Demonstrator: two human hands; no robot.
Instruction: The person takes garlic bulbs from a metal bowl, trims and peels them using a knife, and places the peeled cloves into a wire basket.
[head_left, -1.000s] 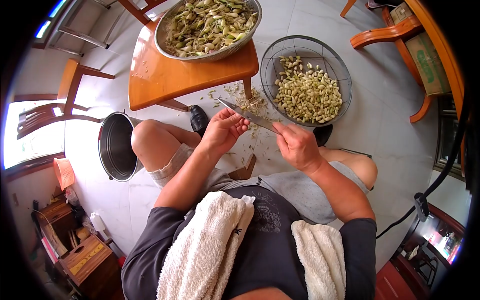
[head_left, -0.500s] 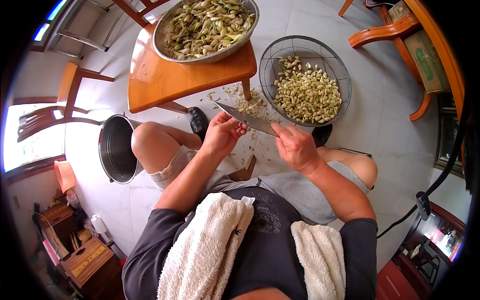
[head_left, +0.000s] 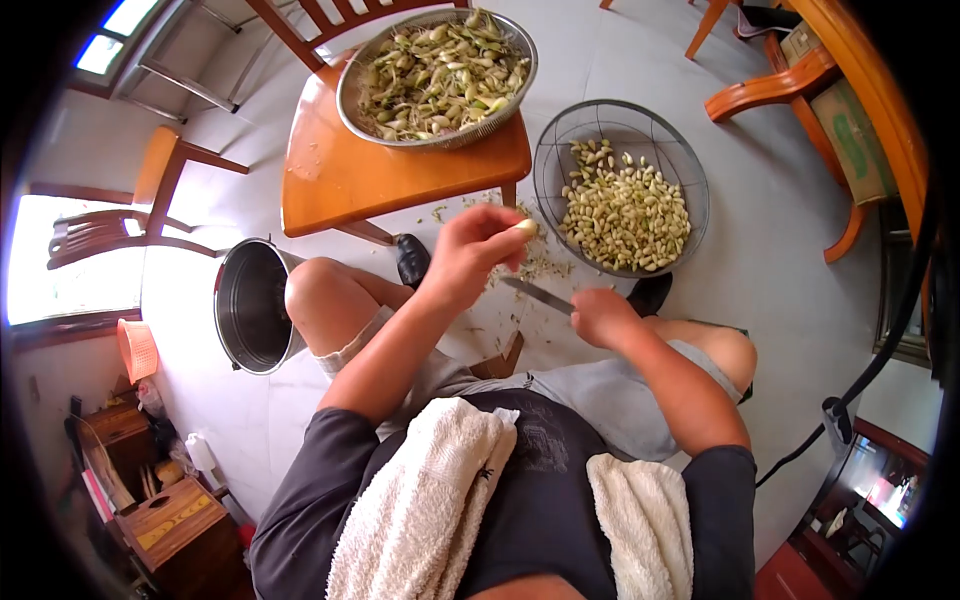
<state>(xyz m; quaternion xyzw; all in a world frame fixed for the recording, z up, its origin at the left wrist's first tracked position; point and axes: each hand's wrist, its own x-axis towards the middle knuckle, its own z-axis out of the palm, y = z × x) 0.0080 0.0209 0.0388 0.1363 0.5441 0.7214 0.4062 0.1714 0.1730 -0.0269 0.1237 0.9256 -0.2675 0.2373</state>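
Observation:
My left hand point(head_left: 470, 252) is closed, pinching a small pale onion-like bulb point(head_left: 527, 228) between thumb and fingertips, in front of the chair. Lower and to the right, my right hand point(head_left: 605, 318) is wrapped round the handle of a knife point(head_left: 540, 295). The blade points left and is apart from the bulb. Beyond my hands, a round mesh basket point(head_left: 705, 205) on the floor holds many clean, pale bulbs point(head_left: 625, 215). A metal colander point(head_left: 450, 140) on the chair seat is heaped with bulbs point(head_left: 440, 75) that have stems and roots.
The wooden chair point(head_left: 400, 185) stands ahead on the left. A metal bucket point(head_left: 225, 310) sits beside my left knee. Trimmings point(head_left: 545, 265) litter the floor between my feet. A wooden table point(head_left: 870, 90) and a cardboard box point(head_left: 850, 130) are at the right.
My left hand has risen away from the knife towards the basket, with the bulb now showing at its fingertips. My right hand has lowered the knife. The view has shifted slightly.

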